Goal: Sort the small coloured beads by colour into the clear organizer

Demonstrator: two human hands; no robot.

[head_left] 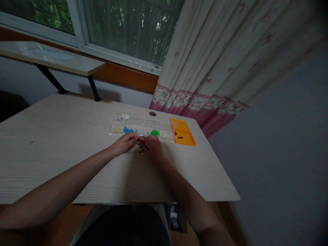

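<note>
My left hand (127,141) and my right hand (153,146) meet at the fingertips over the table, just in front of some clear plastic boxes. Both are closed in a pinch; whatever lies between the fingers is too small or hidden to name. Beneath my right fingers lie several small dark pieces (141,150), partly covered. Behind my hands, the clear boxes hold yellow pieces (116,128), blue pieces (130,130) and green pieces (154,132). To the right lies an orange tray (188,138) with a few dark pieces (180,137) in it.
The pale wooden table (61,143) ends at a right edge near the wall. A raised shelf (77,65) on black legs (93,88) stands at the back left. A curtain (202,89) hangs behind the table's far right, and a round cable hole (152,113) sits near the back edge.
</note>
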